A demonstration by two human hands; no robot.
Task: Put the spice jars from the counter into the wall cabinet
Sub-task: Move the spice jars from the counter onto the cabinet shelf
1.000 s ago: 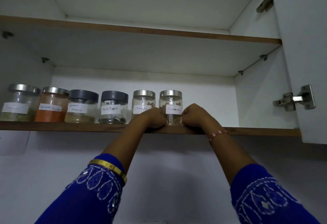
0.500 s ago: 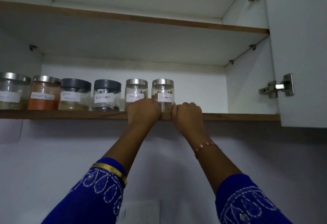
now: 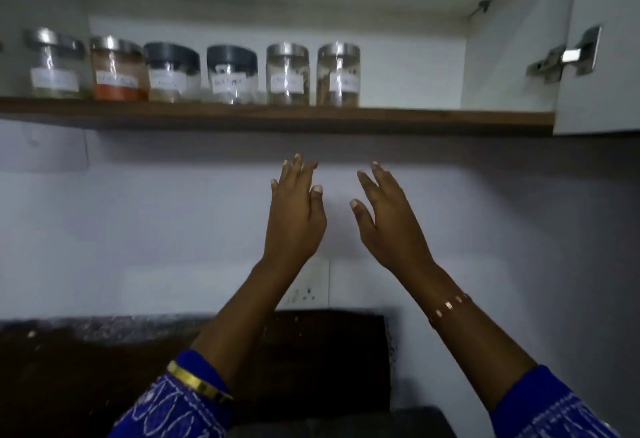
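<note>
Several labelled spice jars stand in a row on the wall cabinet's lower shelf. From the left: a silver-lidded jar, an orange-powder jar, two grey-lidded jars, then two silver-lidded jars. My left hand and my right hand hang in the air below the shelf, fingers straight and spread, holding nothing and touching no jar.
The cabinet door stands open at the right with its hinge showing. A wall socket sits behind my left forearm. The dark counter lies below, and shelf room remains right of the jars.
Both hands have let go of the rightmost jar and dropped away from the shelf edge, opening as they went. The view has tilted downward, bringing the counter into sight.
</note>
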